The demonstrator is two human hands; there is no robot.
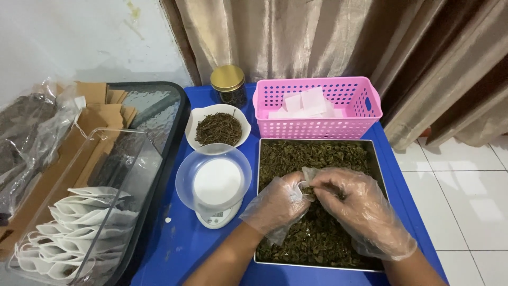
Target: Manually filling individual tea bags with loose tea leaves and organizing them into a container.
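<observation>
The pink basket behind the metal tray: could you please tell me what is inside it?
Inside the pink basket, a few white flat pieces show above the front wall, piled near the middle. Its perforated wall hides whatever lies lower, so their number is unclear.

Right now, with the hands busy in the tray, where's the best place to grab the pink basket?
Probably by the cut-out handle in the right end wall of the pink basket, coming from the right, where nothing stands beside it. Its left end sits close to the jar and bowl, and the tray borders its near side.
</observation>
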